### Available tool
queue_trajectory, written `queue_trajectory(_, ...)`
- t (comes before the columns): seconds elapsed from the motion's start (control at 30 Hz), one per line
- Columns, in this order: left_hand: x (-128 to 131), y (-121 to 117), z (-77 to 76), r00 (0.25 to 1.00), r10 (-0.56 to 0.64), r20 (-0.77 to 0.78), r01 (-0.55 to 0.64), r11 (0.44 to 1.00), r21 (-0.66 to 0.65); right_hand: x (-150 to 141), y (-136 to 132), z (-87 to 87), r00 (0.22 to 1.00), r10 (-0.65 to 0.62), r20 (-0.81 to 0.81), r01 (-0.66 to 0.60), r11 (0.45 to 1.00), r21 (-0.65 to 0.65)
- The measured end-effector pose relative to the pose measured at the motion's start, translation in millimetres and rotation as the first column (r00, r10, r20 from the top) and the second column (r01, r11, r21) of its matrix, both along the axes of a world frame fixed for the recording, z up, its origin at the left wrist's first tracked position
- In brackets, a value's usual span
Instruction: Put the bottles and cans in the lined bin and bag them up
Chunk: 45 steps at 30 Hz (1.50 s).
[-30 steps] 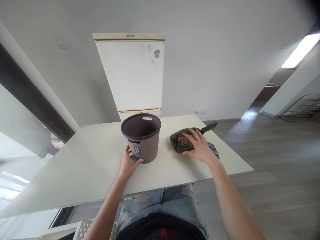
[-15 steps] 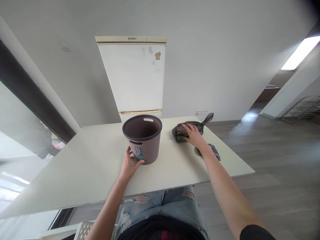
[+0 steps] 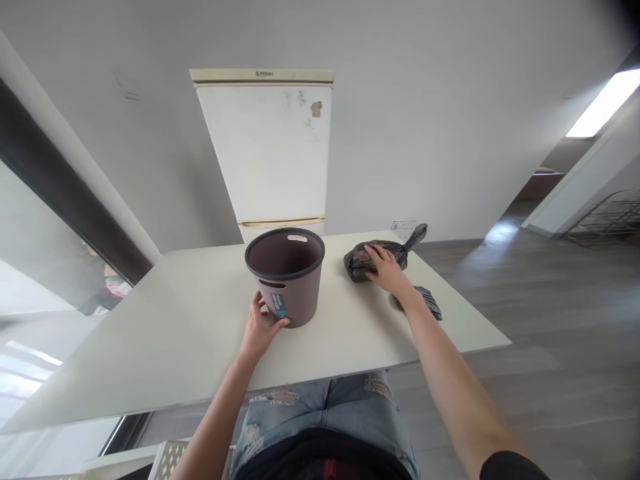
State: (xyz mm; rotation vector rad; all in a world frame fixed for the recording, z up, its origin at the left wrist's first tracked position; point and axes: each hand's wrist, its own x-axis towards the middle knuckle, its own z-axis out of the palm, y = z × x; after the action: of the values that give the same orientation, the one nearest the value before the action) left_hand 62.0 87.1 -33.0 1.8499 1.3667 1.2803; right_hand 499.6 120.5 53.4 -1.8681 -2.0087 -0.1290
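Observation:
A mauve trash bin (image 3: 303, 293) with a dark rim, slotted handles and a teal-and-grey label stands upright on the white table (image 3: 190, 333). My left hand (image 3: 259, 331) holds its lower left side, thumb at the front of the base and fingers curled round the side. Over to the right lies a full black plastic bag (image 3: 359, 265) with a twisted top and something reddish showing through. My right hand (image 3: 386, 270) grips it from above, fingers across the top and thumb on the near side. A folded black striped item (image 3: 429, 303) sits partly hidden behind my right forearm.
Behind the table stands a white refrigerator (image 3: 270, 153) against the grey wall. A wall socket (image 3: 403, 225) is near the table's far edge. A white perforated chair or basket (image 3: 169, 460) is at lower left. A metal rack (image 3: 607, 217) stands on the floor far right.
Almost nothing differs. Both hands keep their places on the bin and the bag; the view has shifted very slightly.

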Motion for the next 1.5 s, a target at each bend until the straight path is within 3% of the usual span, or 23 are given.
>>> queue_trajectory(0.13, 0, -1, 2.6, 1.000, -0.002, 0.004, 0.002, 1.000, -0.003, 4, 1, 22.3, 0.998, -0.016, -0.064, 0.022, 0.995, 0.093)
queue_trajectory(0.2, 0, -1, 3.7, 1.000, 0.007, 0.005, -0.007, 1.000, -0.014, 12, -3, 33.0, 0.990, -0.070, -0.123, 0.088, 0.984, 0.153)
queue_trajectory(0.27, 1, -2, 4.3, 1.000, 0.014, 0.001, -0.014, 1.000, -0.025, 25, -13, 35.8, 0.968, -0.176, -0.182, 0.200, 0.971, 0.128)
queue_trajectory(0.33, 1, -2, 4.4, 1.000, 0.014, -0.005, -0.015, 0.999, -0.031, 41, -32, 26.8, 0.923, -0.328, -0.199, 0.338, 0.941, 0.019)
queue_trajectory(0.43, 2, -2, 4.6, 1.000, 0.007, -0.007, -0.007, 1.000, -0.024, 61, -65, -5.0, 0.843, -0.523, -0.131, 0.505, 0.851, -0.145)
queue_trajectory(0.5, 2, -1, 5.2, 1.000, 0.010, -0.007, -0.010, 1.000, -0.020, 65, -82, -29.5, 0.853, -0.513, -0.093, 0.489, 0.849, -0.200)
queue_trajectory(0.57, 2, -2, 5.9, 1.000, 0.016, -0.010, -0.016, 1.000, -0.024, 60, -90, -47.9, 0.897, -0.435, -0.075, 0.414, 0.887, -0.204)
queue_trajectory(0.67, 2, -2, 5.7, 1.000, 0.013, -0.012, -0.013, 1.000, -0.027, 45, -86, -52.6, 0.917, -0.387, -0.094, 0.365, 0.911, -0.191)
queue_trajectory(0.73, 1, -1, 4.7, 1.000, 0.010, -0.009, -0.010, 1.000, -0.023, 34, -79, -39.2, 0.894, -0.413, -0.175, 0.388, 0.908, -0.161)
queue_trajectory(0.83, 1, -1, 3.0, 1.000, 0.000, -0.011, 0.000, 1.000, -0.006, 22, -65, -2.5, 0.866, -0.396, -0.305, 0.412, 0.911, -0.013)
queue_trajectory(0.93, 1, -1, 1.9, 1.000, 0.007, -0.014, -0.007, 1.000, 0.004, 16, -44, 37.9, 0.928, -0.285, -0.240, 0.309, 0.948, 0.070)
queue_trajectory(1.03, 1, -1, 1.6, 1.000, 0.019, -0.019, -0.019, 1.000, -0.004, 19, -14, 68.1, 0.990, -0.116, -0.074, 0.113, 0.993, -0.046)
queue_trajectory(1.1, 1, -1, 2.0, 1.000, 0.014, -0.018, -0.014, 1.000, -0.007, 26, 9, 80.7, 1.000, -0.025, -0.012, 0.023, 0.983, -0.183)
queue_trajectory(1.2, 2, -2, 3.0, 1.000, 0.002, -0.007, -0.002, 1.000, -0.010, 35, 37, 91.0, 0.998, 0.053, 0.038, -0.035, 0.928, -0.371)
queue_trajectory(1.3, 2, -3, 3.6, 1.000, 0.004, -0.006, -0.004, 1.000, -0.031, 37, 44, 94.8, 0.991, 0.114, 0.064, -0.068, 0.868, -0.492)
queue_trajectory(1.4, 2, -3, 3.1, 1.000, 0.002, -0.009, -0.003, 0.999, -0.033, 36, 28, 93.5, 0.991, 0.120, 0.061, -0.070, 0.846, -0.528)
queue_trajectory(1.5, 2, -3, 2.3, 1.000, -0.004, -0.007, 0.003, 1.000, -0.013, 37, -5, 86.9, 0.992, 0.120, 0.037, -0.085, 0.858, -0.506)
